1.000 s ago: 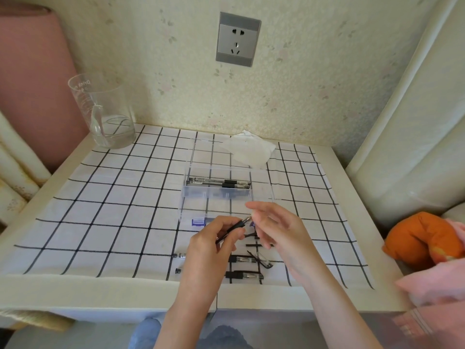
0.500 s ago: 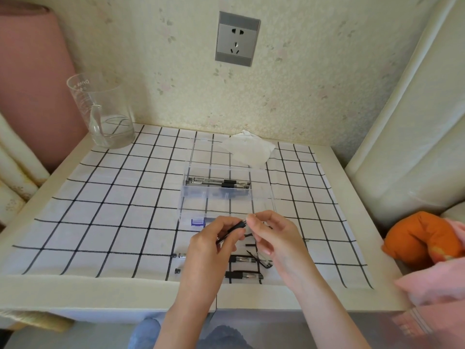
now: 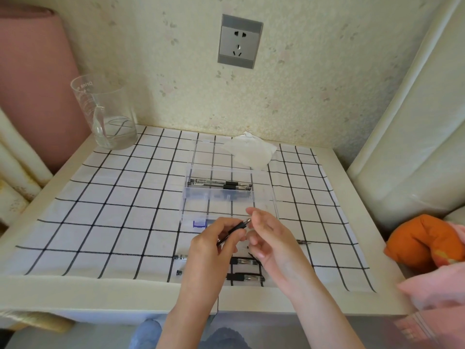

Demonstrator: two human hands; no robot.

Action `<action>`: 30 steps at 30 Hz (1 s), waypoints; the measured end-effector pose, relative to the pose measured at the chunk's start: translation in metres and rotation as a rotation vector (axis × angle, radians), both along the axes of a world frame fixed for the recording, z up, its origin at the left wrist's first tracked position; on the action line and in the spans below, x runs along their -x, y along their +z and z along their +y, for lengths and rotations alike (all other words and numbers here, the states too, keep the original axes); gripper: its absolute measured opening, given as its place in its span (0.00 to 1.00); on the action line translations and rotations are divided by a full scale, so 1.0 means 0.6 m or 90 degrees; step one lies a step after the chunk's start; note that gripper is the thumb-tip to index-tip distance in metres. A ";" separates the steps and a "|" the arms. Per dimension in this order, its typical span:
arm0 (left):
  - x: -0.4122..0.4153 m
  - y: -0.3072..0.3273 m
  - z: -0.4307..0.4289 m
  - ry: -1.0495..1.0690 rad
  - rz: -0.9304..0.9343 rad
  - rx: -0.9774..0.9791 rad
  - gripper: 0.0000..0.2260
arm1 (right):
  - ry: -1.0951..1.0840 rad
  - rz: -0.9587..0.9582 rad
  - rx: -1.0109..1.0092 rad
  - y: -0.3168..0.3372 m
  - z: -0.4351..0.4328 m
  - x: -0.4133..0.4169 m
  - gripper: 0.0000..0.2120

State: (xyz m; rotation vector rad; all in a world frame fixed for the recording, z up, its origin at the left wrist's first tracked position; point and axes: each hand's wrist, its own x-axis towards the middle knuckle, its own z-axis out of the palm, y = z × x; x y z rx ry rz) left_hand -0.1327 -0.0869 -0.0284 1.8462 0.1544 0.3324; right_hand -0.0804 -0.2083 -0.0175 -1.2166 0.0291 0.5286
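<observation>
Pen (image 3: 235,228): black and slanted, with its metal tip raised toward the clear box (image 3: 219,196). We logged it in the air just in front of the box's near wall.

Left-hand grip (image 3: 216,245): we found it in front of the box, fingers curled round the pen's barrel and grasping it.

Right-hand grip (image 3: 268,239): this was in front of the box's right corner, fingers loosely bent at the pen's tip. We could not tell whether it pinched the tip or only met it.

Clear box: it stood lid open on the checked cloth (image 3: 113,210) of the table (image 3: 100,295). We counted several boxed pens (image 3: 219,185) lying along its far side and a purple latch (image 3: 200,224) at its near edge.

Loose pens (image 3: 245,277): two lay flat in front of the box, partly under the hands. A small pen part (image 3: 303,242) lay to the front right of the box.

Tissue (image 3: 249,152): crumpled, just behind the box.

Measuring cup (image 3: 108,114): clear, well to the rear left of the box.

Wall socket (image 3: 240,41): on the wall above and behind the box.
</observation>
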 end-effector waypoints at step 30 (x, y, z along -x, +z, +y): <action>-0.001 -0.003 -0.003 0.010 0.027 0.027 0.12 | -0.086 -0.044 0.123 0.006 0.003 -0.001 0.11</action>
